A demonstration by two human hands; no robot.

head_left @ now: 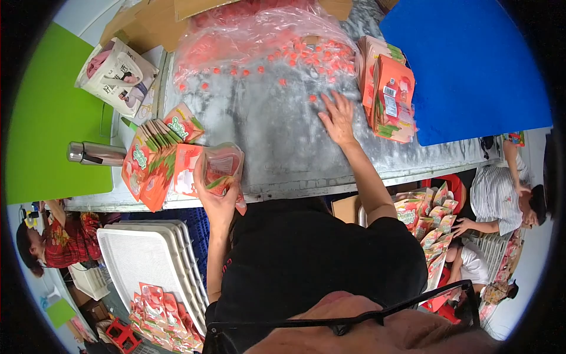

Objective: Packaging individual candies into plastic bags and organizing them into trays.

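My left hand (217,197) holds a clear, red-printed pouch (221,168) upright at the near edge of the grey table (265,135). My right hand (338,118) lies flat on the table, fingers spread, reaching among several small red caps (306,56) scattered there. A fanned row of orange and green pouches (154,159) lies just left of the held pouch. A stack of similar flat pouches (389,97) stands right of my right hand.
A clear plastic bag of red caps (236,35) and a cardboard box (153,20) sit at the back. A steel flask (94,153) lies on the green board (53,118). White trays (147,259) stand below left. Other people work at both sides.
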